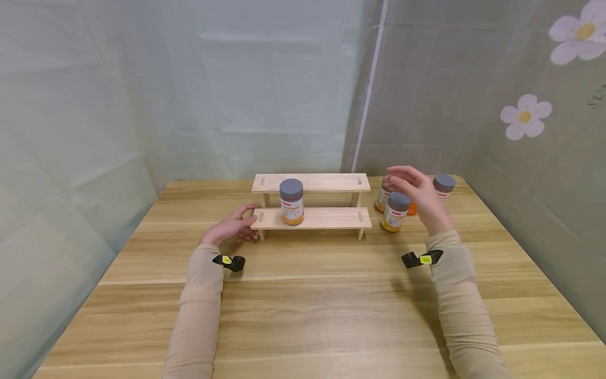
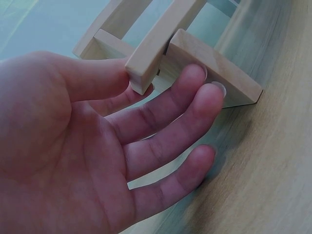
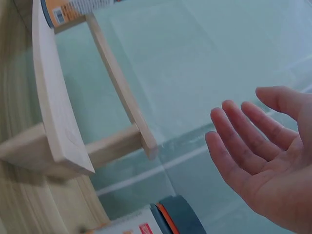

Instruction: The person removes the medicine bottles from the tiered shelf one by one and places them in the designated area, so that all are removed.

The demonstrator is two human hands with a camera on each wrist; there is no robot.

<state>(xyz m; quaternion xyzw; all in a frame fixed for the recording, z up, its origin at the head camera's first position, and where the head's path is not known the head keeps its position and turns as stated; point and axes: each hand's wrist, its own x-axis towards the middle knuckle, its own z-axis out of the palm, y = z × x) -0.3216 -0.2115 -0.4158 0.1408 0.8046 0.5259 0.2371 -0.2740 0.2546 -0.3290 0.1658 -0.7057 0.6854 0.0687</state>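
Note:
A two-tier wooden stand (image 1: 326,218) is in the middle of the head view. My left hand (image 1: 231,227) holds the left end of its lower board, thumb on top and index finger beneath, as the left wrist view shows. The other fingers of that hand (image 2: 97,146) lie curved beside the stand's leg. On the lower board, left of its middle, stands a jar (image 1: 292,205) with a grey lid and orange bottom. My right hand (image 1: 421,199) is raised over the jars at the right, its fingers (image 3: 239,141) loosely bent and nothing in them.
Right of the stand are several similar jars: a front one (image 1: 395,215), one behind it (image 1: 383,199) partly covered by my right hand, and one farther right (image 1: 444,184). A pale curtain (image 1: 284,95) hangs behind the wooden table (image 1: 303,316).

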